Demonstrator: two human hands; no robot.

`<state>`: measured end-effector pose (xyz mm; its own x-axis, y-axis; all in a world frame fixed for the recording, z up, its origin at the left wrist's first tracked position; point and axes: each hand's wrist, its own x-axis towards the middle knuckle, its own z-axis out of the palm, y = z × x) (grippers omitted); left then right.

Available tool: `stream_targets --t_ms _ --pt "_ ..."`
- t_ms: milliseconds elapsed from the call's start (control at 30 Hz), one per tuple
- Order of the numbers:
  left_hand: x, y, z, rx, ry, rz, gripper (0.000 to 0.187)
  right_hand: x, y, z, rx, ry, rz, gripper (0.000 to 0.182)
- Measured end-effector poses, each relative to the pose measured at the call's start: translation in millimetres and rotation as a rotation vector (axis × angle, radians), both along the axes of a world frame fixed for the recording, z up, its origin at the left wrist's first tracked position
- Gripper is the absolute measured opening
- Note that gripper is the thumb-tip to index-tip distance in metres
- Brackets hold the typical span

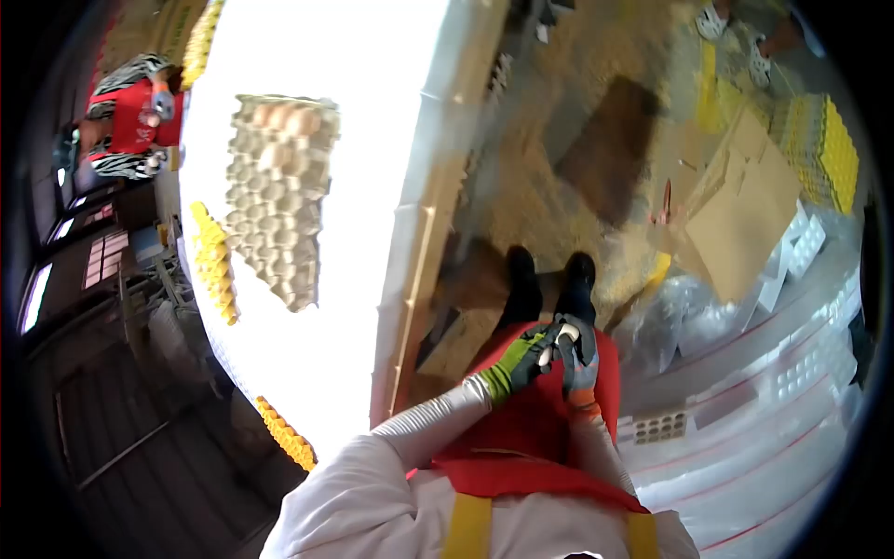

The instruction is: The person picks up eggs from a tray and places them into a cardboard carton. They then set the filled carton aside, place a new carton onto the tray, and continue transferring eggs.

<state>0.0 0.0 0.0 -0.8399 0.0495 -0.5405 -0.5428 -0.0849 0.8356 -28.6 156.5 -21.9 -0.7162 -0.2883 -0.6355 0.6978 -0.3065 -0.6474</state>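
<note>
My left hand (pixel 523 361), in a green and black glove, is closed in front of the red apron, with a pale egg (pixel 546 356) showing between its fingers. Against it, my right hand (pixel 579 354), in a grey and orange glove, is closed around another pale egg (pixel 567 332), partly hidden by the fingers. To the left, a grey pulp egg tray (pixel 270 210) lies on the brightly lit white table (pixel 368 186). Several brown eggs (pixel 291 119) sit in the cups at its far end.
Across the table stands a person (pixel 135 116) in a red apron. Yellow egg trays (pixel 214 265) line the table's far edge. At right are a cardboard sheet (pixel 740 205), stacked yellow trays (pixel 819 149) and plastic-wrapped white stacks (pixel 745 447). Another person's shoes (pixel 712 23) show top right.
</note>
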Motion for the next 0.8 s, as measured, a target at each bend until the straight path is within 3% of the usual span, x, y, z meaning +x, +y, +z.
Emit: stream_targets --t_ms 33,67,100,167,233,300,333,400,433,467,500,567,600,633,667,733,767,800 --pt "-13 -2 -1 -0.170 0.203 -0.062 0.037 -24 -13 5 -0.159 -0.153 -0.049 0.033" --pt "-27 -4 0 -0.364 0.398 -0.095 0.032 -41 -19 20 0.039 0.058 0.053 0.030" --pt "-9 22 39 0.011 0.040 -0.069 0.030 -32 15 75 0.234 0.047 0.098 0.030" --pt "-34 18 38 0.699 -0.288 0.545 0.025 -72 -8 84 0.196 0.117 0.134 0.032" --pt "-36 -2 49 0.496 -0.137 0.445 0.026 -97 -32 133 0.105 0.278 0.131 0.029" --pt "-66 -8 117 0.582 -0.201 0.530 0.025 -108 -40 145 0.051 0.275 0.140 0.029" --pt "-69 -11 114 0.417 -0.066 0.484 0.029 -117 -43 156 0.010 0.216 0.144 0.030" --pt "-74 -17 111 0.033 0.166 0.427 0.038 -138 -57 169 0.048 0.384 0.278 0.032" --pt "-85 -25 133 -0.107 0.333 0.404 0.041 -147 -65 178 0.108 0.477 0.352 0.035" --pt "-87 -44 158 0.350 0.025 0.448 0.042 -157 -76 182 0.044 0.550 0.430 0.039" --pt "-97 -50 214 0.403 0.147 0.539 0.038 -167 -88 182 -0.017 0.621 0.511 0.044" --pt "-86 -80 204 0.546 0.206 0.691 0.033 -218 -125 197 -0.091 0.837 0.858 0.050" --pt "-82 -96 210 0.675 0.225 0.765 0.032 -253 -159 201 -0.230 0.858 0.789 0.054" --pt "-80 -108 229 0.643 0.192 0.861 0.031 -289 -197 214 -0.370 0.865 0.712 0.058" --pt "-76 -118 251 0.502 0.182 0.882 0.032 -326 -231 255 -0.319 0.596 0.673 0.062" --pt "-73 -140 286 0.205 0.210 0.866 0.033 -405 -319 273 -0.146 0.447 0.466 0.060" --pt "-62 -151 262 0.281 0.253 0.866 0.033 -449 -365 259 -0.089 0.378 0.391 0.070" --pt "-51 -161 238 0.358 0.294 0.864 0.034 -458 -402 289 0.125 0.447 0.340 0.078"
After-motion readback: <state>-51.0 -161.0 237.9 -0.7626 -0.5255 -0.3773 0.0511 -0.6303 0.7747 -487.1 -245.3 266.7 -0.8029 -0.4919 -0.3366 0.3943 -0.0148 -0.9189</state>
